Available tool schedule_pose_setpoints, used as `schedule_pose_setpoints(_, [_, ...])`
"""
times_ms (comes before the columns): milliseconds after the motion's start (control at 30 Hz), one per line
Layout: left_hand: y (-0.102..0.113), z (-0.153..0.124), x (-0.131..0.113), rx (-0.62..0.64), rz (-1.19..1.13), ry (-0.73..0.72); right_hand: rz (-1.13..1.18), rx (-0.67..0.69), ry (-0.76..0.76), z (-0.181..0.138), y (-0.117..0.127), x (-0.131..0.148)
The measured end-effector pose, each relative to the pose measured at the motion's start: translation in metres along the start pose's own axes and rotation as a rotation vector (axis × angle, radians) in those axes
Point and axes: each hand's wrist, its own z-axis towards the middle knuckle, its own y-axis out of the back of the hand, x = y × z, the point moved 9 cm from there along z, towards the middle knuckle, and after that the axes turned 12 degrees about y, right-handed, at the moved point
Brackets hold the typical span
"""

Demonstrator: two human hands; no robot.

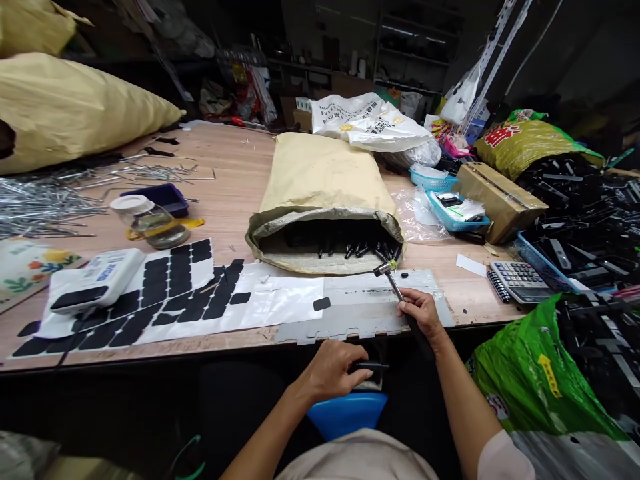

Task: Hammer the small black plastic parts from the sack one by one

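My right hand (423, 313) is closed around a small hammer (396, 288) with a metal shaft and a dark handle. The hammer's head, with a yellowish tip, is raised above the table edge, just before the mouth of an open yellow sack (325, 177). Black pieces (350, 248) show inside that sack. Lower down, in front of the table edge, my left hand (333, 370) grips a slim black piece (373, 365), whose kind I cannot make out. A worn grey board (370, 303) lies on the table beyond both hands.
Left lie sheets of black stickers (157, 280), a white device (97, 280), a glass jar (163, 227) and many metal rods (40, 200). Right are a calculator (520, 280), blue baskets (457, 212), a cardboard box (500, 200) and a green bag (535, 373) of black parts.
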Motion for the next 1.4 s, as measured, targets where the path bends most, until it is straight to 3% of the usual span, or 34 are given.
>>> schedule_pose_setpoints(100, [-0.03, -0.002, 0.029, -0.029, 0.158, 0.113, -0.002, 0.001, 0.002, 0.0, -0.001, 0.0])
schedule_pose_setpoints(233, [-0.054, -0.001, 0.066, 0.031, 0.207, 0.335, -0.013, 0.003, 0.02, -0.001, -0.001, 0.001])
schedule_pose_setpoints(300, [-0.055, -0.002, 0.056, 0.057, 0.138, 0.289, -0.021, 0.005, 0.028, -0.001, -0.001, 0.0])
schedule_pose_setpoints(367, [-0.043, -0.002, 0.029, 0.045, 0.01, 0.15, -0.029, 0.011, 0.028, -0.001, -0.001, -0.001])
schedule_pose_setpoints(433, [-0.015, 0.002, 0.002, -0.048, -0.136, 0.009, -0.037, 0.018, 0.022, -0.002, -0.002, -0.002])
schedule_pose_setpoints(533, [0.058, 0.023, -0.002, -0.417, -0.274, -0.012, -0.042, 0.021, 0.019, -0.002, -0.002, -0.003])
schedule_pose_setpoints(600, [0.112, 0.045, 0.024, -0.719, -0.276, 0.144, -0.042, 0.02, 0.021, -0.002, -0.002, -0.003])
schedule_pose_setpoints(700, [0.17, 0.078, 0.076, -1.028, -0.18, 0.48, -0.039, 0.011, 0.024, -0.001, -0.001, -0.002])
schedule_pose_setpoints(767, [0.183, 0.103, 0.107, -1.027, -0.126, 0.667, -0.034, 0.002, 0.025, -0.001, -0.001, -0.002])
schedule_pose_setpoints(867, [0.179, 0.127, 0.136, -0.942, -0.071, 0.822, -0.028, -0.009, 0.025, 0.0, 0.0, -0.001])
schedule_pose_setpoints(1067, [0.173, 0.13, 0.142, -0.907, -0.065, 0.788, -0.003, -0.038, 0.015, 0.0, 0.0, 0.0])
schedule_pose_setpoints(1133, [0.178, 0.12, 0.134, -0.927, -0.103, 0.709, 0.007, -0.046, 0.014, 0.0, 0.001, 0.0])
schedule_pose_setpoints(1233, [0.178, 0.097, 0.106, -0.935, -0.158, 0.451, 0.001, -0.039, 0.009, 0.001, 0.001, -0.001])
schedule_pose_setpoints(1333, [0.149, 0.084, 0.075, -0.699, -0.216, 0.169, -0.012, -0.032, 0.011, 0.001, 0.002, 0.0])
schedule_pose_setpoints(1400, [0.122, 0.08, 0.061, -0.52, -0.223, 0.087, -0.021, -0.021, 0.019, 0.001, 0.001, 0.001])
